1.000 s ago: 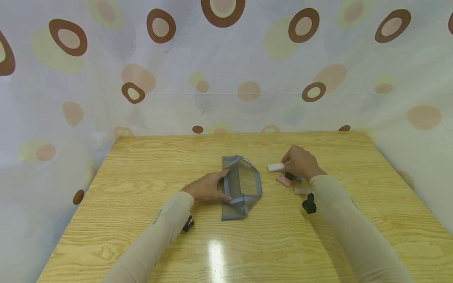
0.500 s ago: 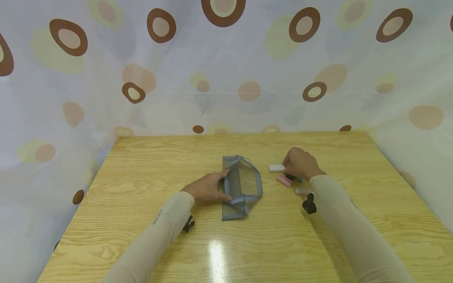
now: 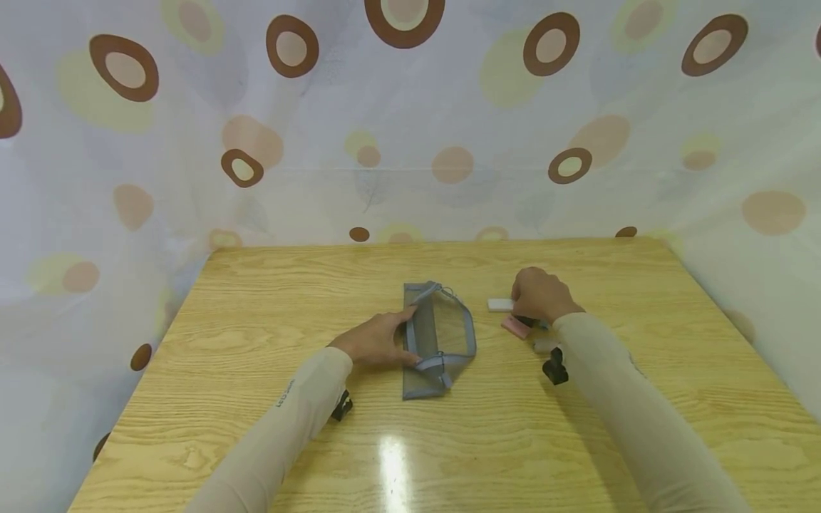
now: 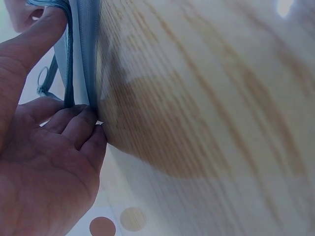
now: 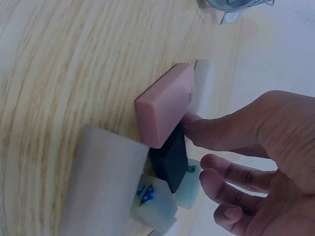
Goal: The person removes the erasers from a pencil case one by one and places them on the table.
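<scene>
On the table lies a grey mesh zipper pouch (image 3: 442, 361), its mouth spread apart. My left hand (image 3: 378, 338) grips its near left edge, thumb at the front and fingers at the back of the opening. To the right, my right hand (image 3: 544, 298) is over a small group of erasers, thumb tip right at the ends of a white block (image 3: 499, 305) and a black eraser (image 5: 170, 157). A pink eraser (image 5: 165, 105) lies against the black one. The index fingertip is hidden behind the thumb, so I cannot tell whether it pinches anything.
Beside the erasers lie a whitish cylinder (image 5: 103, 182), a translucent piece with blue print (image 5: 152, 201) and a pale green piece (image 5: 189, 184). Black camera mounts (image 3: 555, 367) sit at both wrists. A patterned sheet (image 3: 410, 199) hangs behind the wooden table (image 3: 288, 285).
My right hand has moved slightly lower over the erasers, its fingers drawn closer together and covering more of the black one. The left hand and pouch have stayed put.
</scene>
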